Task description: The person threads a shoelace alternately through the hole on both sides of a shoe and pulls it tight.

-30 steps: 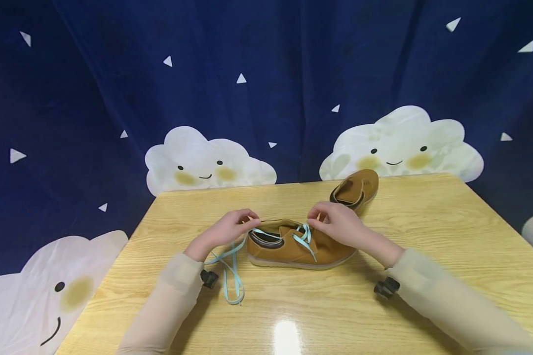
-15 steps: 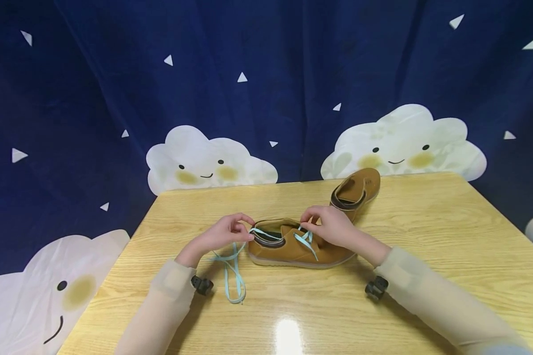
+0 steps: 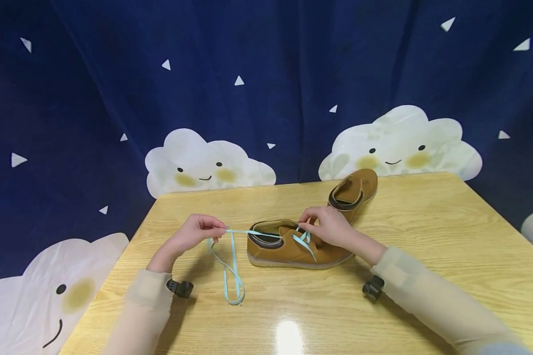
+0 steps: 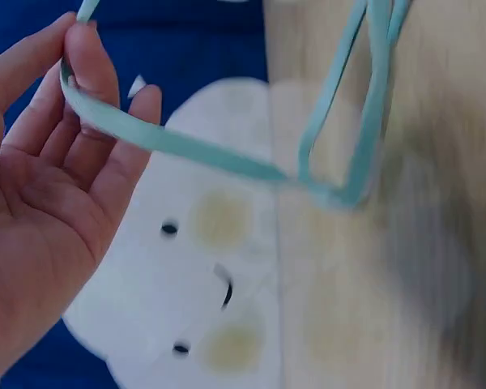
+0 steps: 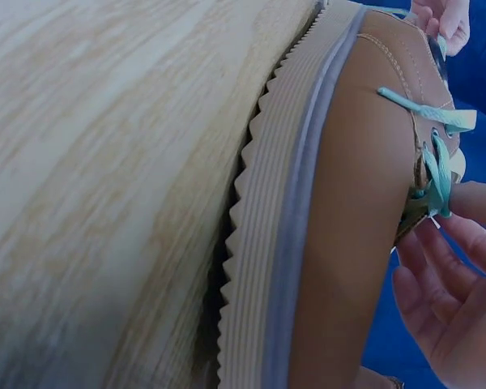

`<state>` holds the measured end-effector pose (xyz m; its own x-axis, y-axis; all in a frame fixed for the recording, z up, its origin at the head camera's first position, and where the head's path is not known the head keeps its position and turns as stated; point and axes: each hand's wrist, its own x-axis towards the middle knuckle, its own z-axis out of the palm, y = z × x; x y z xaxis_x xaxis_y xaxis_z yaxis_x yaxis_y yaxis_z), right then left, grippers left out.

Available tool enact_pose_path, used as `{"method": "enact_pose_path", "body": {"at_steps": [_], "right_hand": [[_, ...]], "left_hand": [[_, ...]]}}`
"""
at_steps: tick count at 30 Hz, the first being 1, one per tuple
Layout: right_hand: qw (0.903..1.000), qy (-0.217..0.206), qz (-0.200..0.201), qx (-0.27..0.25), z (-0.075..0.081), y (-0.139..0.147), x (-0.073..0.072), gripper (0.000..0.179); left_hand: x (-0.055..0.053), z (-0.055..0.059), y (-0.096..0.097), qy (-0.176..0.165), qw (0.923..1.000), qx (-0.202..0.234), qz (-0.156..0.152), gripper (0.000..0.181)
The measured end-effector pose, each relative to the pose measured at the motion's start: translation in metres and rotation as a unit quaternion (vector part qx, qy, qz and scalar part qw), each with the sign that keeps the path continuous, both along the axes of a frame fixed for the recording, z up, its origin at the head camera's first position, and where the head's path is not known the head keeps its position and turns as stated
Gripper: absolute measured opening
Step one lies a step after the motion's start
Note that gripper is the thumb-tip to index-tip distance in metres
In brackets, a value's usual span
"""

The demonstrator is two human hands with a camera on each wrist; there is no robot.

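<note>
A tan lace-up shoe [image 3: 271, 252] lies in front of me, its toe toward the right. My left hand [image 3: 188, 238] pinches a light blue shoelace [image 3: 244, 231] between thumb and forefinger, left of the heel. From there the lace runs taut over the shoe's opening to the eyelets. In the left wrist view, more of the lace [image 4: 186, 147] hangs in a loop past the fingers. My right hand [image 3: 330, 227] pinches the far eyelet flap of the shoe [image 5: 352, 154], its thumb against the lace there. A short lace end [image 3: 305, 246] droops over the near side.
Behind the right hand, a second tan shoe [image 3: 366, 182] stands at the back of the wooden table [image 3: 426, 236]. Loose lace [image 3: 239, 291] trails onto the tabletop left of the near shoe. A dark blue curtain [image 3: 266, 108] with clouds hangs behind.
My left hand has moved left from the heel, drawing the shoelace out straight over the shoe opening. The right hand has shifted slightly left along the eyelets.
</note>
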<state>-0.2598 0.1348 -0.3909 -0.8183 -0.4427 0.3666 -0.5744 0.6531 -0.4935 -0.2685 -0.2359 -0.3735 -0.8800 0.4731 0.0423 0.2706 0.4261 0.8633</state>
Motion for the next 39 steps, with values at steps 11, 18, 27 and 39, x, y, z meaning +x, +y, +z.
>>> {"method": "enact_pose_path", "body": {"at_steps": [11,18,27,39], "right_hand": [[1.0,-0.009,0.001,-0.004,-0.001,-0.001,-0.001,0.005],[0.9998,-0.017,-0.004,-0.004,-0.001,-0.002,-0.001,0.005],[0.9997,-0.024,-0.008,-0.004,-0.002,-0.002,-0.001,0.006],[0.9996,-0.027,-0.006,-0.01,-0.002,-0.002,-0.002,0.006]], "left_hand": [[0.014,0.003,-0.046,0.046,0.9926,-0.065,0.092,0.022],[0.012,-0.011,-0.064,0.017,0.9841,0.004,0.177,0.024],[0.006,-0.007,-0.041,-0.033,0.9095,0.378,0.171,0.02],[-0.001,0.012,0.022,-0.062,0.8358,0.535,0.106,0.026]]}}
